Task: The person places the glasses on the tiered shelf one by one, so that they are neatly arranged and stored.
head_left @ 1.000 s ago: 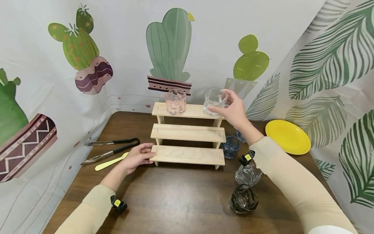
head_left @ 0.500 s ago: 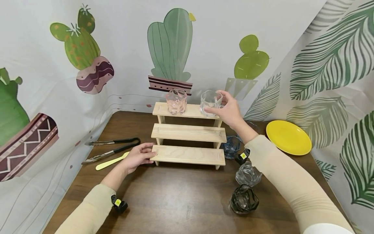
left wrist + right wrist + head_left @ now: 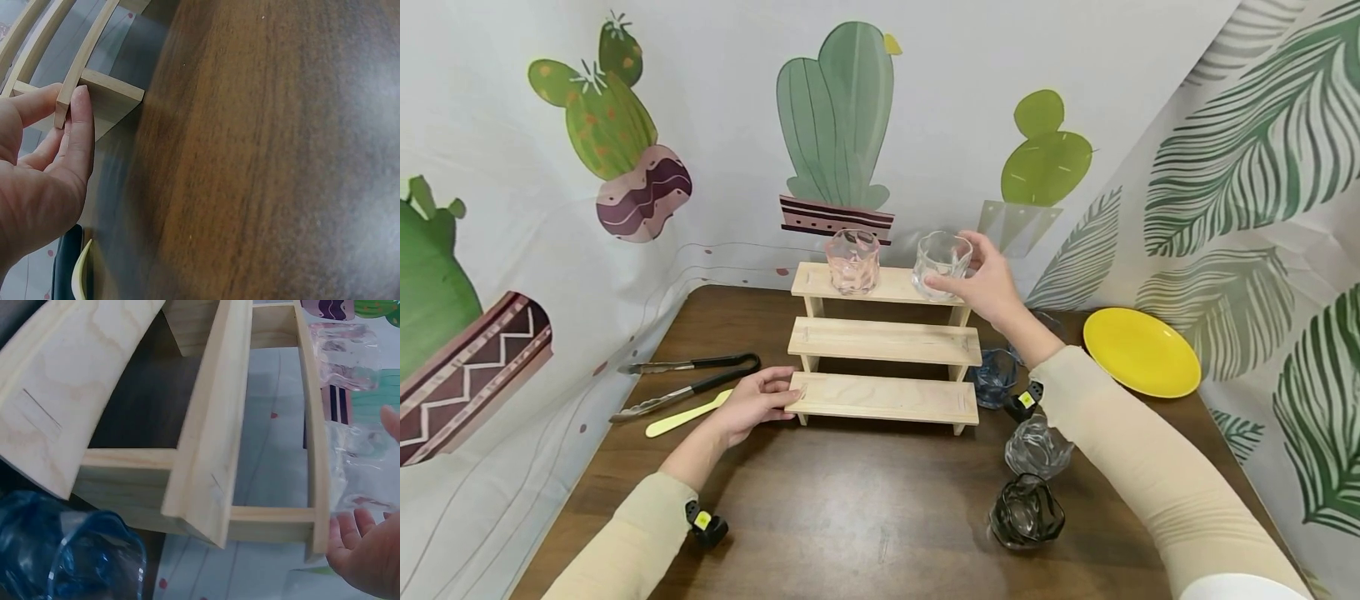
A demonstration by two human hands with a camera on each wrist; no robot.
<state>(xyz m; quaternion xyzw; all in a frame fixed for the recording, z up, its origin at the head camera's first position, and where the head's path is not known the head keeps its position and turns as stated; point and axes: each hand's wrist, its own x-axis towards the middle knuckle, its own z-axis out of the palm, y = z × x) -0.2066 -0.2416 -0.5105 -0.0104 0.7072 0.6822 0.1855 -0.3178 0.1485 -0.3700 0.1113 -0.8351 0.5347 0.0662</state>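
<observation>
A three-tier wooden display stand (image 3: 883,342) stands on the table. My left hand (image 3: 756,402) pinches the left end of its lowest shelf, thumb above and fingers below, as the left wrist view shows (image 3: 56,150). On the right part of the top shelf, my right hand (image 3: 992,283) holds a clear glass tumbler (image 3: 938,257) from its right side. A pink glass tumbler (image 3: 853,265) stands upright to the left of it, apart. In the right wrist view the fingertips (image 3: 350,531) lie against the clear tumbler (image 3: 359,469); part of that hand is out of frame.
Right of the stand are a blue tumbler (image 3: 994,377), a grey tumbler (image 3: 1037,447) and a black tumbler (image 3: 1026,512). A yellow plate (image 3: 1141,352) lies at the back right. Black-handled tongs (image 3: 700,385) and a pale yellow utensil (image 3: 681,418) lie on the left.
My right hand has shifted the clear tumbler left along the top shelf, toward the pink one, and it has since stayed nearly still. The left hand keeps its hold on the lowest shelf.
</observation>
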